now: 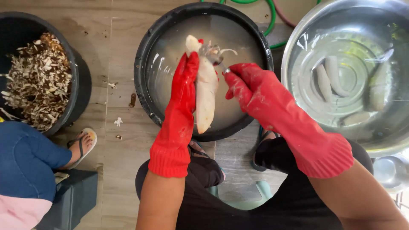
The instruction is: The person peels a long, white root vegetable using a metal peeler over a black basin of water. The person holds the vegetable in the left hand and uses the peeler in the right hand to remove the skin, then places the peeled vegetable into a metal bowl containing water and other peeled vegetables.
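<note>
Both my hands wear red rubber gloves. My left hand (184, 91) grips a pale, long squid body (206, 91) upright over a black basin (145, 68) of cloudy water. My right hand (249, 87) pinches a small metal tool (224, 68) at the squid's head end, where greyish innards and thin tentacles (211, 50) stick out. The hands are close together above the basin's middle.
A big steel bowl (294, 51) of water at the right holds several cleaned pale squid bodies (330, 79). A black tub (79, 81) at the left holds squid scraps. Another person's sandalled foot (83, 145) and blue-clad leg are at the lower left. Green hoops (269, 17) lie behind.
</note>
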